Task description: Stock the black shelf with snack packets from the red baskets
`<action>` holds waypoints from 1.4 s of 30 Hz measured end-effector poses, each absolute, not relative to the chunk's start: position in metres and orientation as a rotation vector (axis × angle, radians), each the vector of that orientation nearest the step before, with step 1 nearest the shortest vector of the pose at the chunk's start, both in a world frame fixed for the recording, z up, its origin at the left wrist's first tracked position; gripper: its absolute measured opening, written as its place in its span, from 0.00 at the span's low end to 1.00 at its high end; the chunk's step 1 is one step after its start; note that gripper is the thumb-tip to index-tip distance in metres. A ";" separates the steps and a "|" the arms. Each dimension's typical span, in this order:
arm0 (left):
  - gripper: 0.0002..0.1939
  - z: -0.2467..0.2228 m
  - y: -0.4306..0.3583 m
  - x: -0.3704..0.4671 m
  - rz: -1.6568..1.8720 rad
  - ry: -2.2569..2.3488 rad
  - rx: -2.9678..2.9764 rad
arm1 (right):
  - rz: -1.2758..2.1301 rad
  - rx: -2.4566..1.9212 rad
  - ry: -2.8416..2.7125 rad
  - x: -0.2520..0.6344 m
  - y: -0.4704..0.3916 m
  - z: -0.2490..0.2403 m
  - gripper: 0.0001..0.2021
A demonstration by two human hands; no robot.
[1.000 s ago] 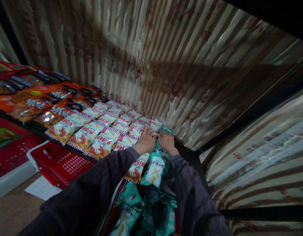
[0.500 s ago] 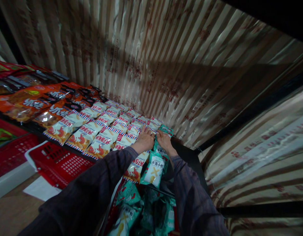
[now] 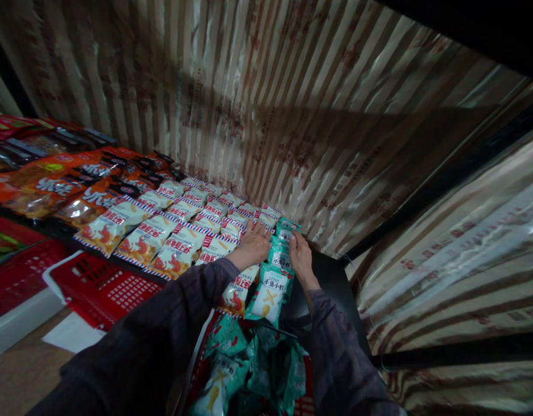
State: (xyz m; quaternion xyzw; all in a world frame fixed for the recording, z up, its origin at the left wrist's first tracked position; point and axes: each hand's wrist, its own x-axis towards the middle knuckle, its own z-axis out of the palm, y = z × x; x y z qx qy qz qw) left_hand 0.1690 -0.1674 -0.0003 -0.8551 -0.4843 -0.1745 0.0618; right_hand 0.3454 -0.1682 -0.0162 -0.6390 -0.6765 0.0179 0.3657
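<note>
A column of green snack bags [image 3: 270,289] lies at the right end of the display, beside rows of white snack bags [image 3: 177,252] with red print and striped edges. My left hand [image 3: 252,245] rests on the white bags just left of the green column, fingers spread and holding nothing. Against the right side of the green column is my right hand [image 3: 301,257], its fingers extended and nothing gripped. Below, a red basket [image 3: 197,361] holds several more green bags [image 3: 223,381].
Orange snack bags [image 3: 49,190] lie at the left. Another red basket [image 3: 101,289] with a white handle stands in front of the shelf. Striped sheeting [image 3: 249,104] hangs behind, and a black shelf surface [image 3: 331,283] shows at the right.
My right hand has shifted right, off the green bags to their side, uncovering the upper ones. My left hand remains at nearly the same place on the white bags.
</note>
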 end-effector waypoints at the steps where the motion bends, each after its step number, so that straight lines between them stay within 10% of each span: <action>1: 0.23 0.003 -0.172 0.170 -0.530 -1.448 -2.609 | 0.058 -1.641 -1.664 0.352 -0.174 -0.020 0.30; 15: 0.35 -0.046 -0.318 0.179 -0.849 -1.428 -2.681 | 0.540 -1.572 -1.256 0.360 -0.256 -0.073 0.37; 42: 0.29 -0.071 -0.299 0.194 -1.073 -1.355 -2.628 | 0.471 -1.567 -1.241 0.324 -0.282 -0.093 0.38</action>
